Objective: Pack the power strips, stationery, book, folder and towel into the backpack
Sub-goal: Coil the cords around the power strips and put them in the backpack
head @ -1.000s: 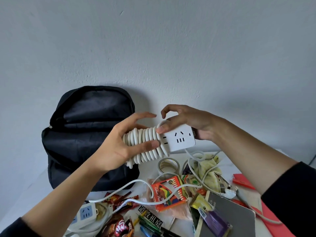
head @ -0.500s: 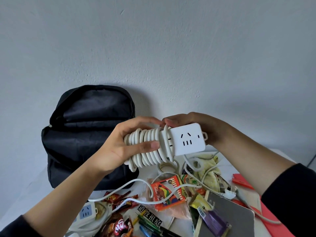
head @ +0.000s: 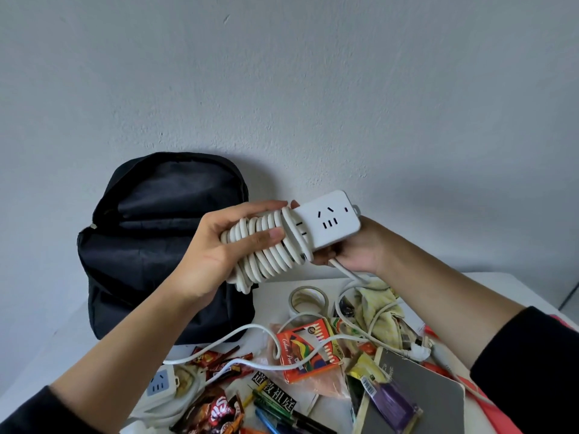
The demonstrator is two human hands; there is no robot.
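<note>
White plastic body: the power strip (head: 326,225) is a rigid block, judged light to moderate in weight, smooth and likely a little slippery; sockets face the camera.
Cord: thick white cord (head: 266,249) is wound in close turns round the strip's left part; judged springy and prone to unwind if released. A loose tail leaves the lower right of the coil and runs down to the table (head: 438,278).
Left hand: the left hand (head: 216,249) is closed round the coil, thumb across the front, fingers over the top, pinning the turns.
Right hand: the right hand (head: 360,249) cups the bare socket end from beneath and behind; its fingers are mostly hidden, so the grip cannot be judged fully.
Position: strip held clear of the table, between both hands, just right of and in front of the backpack (head: 163,245).
Backpack: black fabric, upright against the wall, its top looks unzipped.
Recommended hold: keep the grasp over the coil, not the bare end, so the winding stays tight.
Outstanding: second power strip (head: 159,385), colour pencil box (head: 305,350), tape roll (head: 308,299), pens (head: 275,411), yellow towel (head: 379,308) and grey book (head: 416,399) lie on the table.
</note>
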